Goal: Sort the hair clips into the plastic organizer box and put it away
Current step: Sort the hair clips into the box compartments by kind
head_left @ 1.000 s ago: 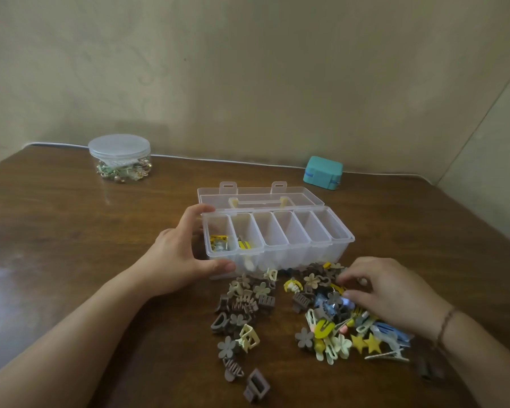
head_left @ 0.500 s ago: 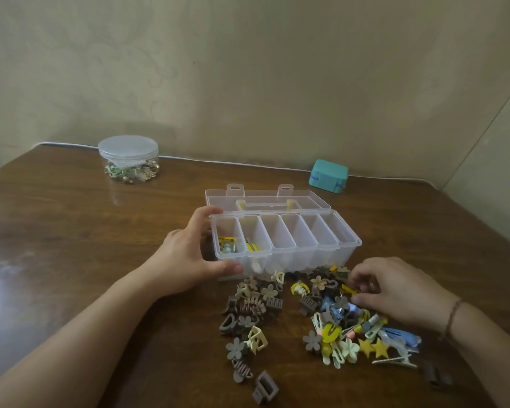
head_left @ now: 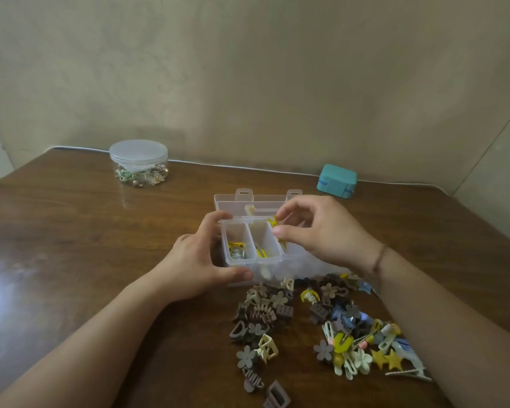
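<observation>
Moved: my right hand (head_left: pixel 327 231) has left the clip pile at the lower right of the frame and come up over the organizer box (head_left: pixel 248 257), at the frame centre; my left hand (head_left: pixel 195 260) stays where it was.
Right hand: thumb and fingers pinch a yellow clip (head_left: pixel 274 223) above the box, over the compartments just right of the second one.
Left hand: wraps the box's left end, thumb pressed on the front wall, fingers curled over the back rim.
Organizer box: clear plastic, open on the table (head_left: pixel 71 245), lid lying flat behind it; my right hand hides its right half.
Compartments: the leftmost holds a yellow piece and a pale one; the second holds yellow clips at its near end.
Clip pile (head_left: pixel 321 325): loose on the table in front of the box, brown and beige ones to the left, yellow, blue and cream ones to the right.
Jar (head_left: pixel 139 163): round, clear, lidded, upper left of the frame, small trinkets inside.
Teal case (head_left: pixel 336 181): closed, upper right, near the wall.
</observation>
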A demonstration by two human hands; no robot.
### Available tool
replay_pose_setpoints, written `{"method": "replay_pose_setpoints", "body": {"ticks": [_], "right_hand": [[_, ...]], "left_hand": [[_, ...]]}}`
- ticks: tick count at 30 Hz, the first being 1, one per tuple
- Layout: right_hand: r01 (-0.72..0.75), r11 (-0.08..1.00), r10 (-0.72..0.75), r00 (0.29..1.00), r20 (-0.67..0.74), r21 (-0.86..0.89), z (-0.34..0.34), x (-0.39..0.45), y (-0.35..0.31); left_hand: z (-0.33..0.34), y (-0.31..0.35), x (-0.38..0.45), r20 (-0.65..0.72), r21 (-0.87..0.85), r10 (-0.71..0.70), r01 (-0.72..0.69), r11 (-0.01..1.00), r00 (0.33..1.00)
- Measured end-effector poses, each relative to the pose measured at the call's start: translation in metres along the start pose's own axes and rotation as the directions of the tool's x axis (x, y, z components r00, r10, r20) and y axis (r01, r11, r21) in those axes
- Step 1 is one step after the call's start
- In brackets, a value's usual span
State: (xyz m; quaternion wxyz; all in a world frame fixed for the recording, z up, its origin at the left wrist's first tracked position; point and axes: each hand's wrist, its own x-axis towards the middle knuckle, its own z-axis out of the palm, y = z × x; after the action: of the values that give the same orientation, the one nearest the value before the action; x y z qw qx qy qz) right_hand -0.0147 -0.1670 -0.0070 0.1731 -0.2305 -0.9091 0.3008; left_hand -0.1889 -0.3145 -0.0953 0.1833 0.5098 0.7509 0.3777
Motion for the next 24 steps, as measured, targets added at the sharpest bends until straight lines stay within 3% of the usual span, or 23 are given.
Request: {"method": "replay_pose_setpoints", "body": {"ticks": [3,8,15,19,24], "right_hand": [[-0.001,0.998,0.001,1.000,-0.001,-0.058,0.016,0.011,0.002],[0.049,0.992,-0.063,0.991,-0.120,-0.114,-0.010,-0.012,0.012],[0.000,0.957,0.017,0.998,0.055,-0.289,-0.056,-0.111,0.058],[-0.028,0.944,0.052,0.996,0.066,-0.328,-0.056,-0.148,0.082],[0.029,0.901,-0.016,0.999,0.035,-0.433,-0.038,-0.167,0.091]], "left_hand": [[0.000,0.000,-0.001,0.003,-0.012,0.006,-0.006,1.000,1.000],[0.000,0.000,-0.001,-0.005,-0.008,-0.001,0.001,1.000,1.000],[0.000,0.003,-0.001,-0.006,-0.004,0.001,-0.001,1.000,1.000],[0.002,0.005,-0.002,-0.030,-0.003,0.001,-0.001,1.000,1.000],[0.003,0.009,-0.004,-0.041,-0.034,0.017,-0.019,0.999,0.999]]}}
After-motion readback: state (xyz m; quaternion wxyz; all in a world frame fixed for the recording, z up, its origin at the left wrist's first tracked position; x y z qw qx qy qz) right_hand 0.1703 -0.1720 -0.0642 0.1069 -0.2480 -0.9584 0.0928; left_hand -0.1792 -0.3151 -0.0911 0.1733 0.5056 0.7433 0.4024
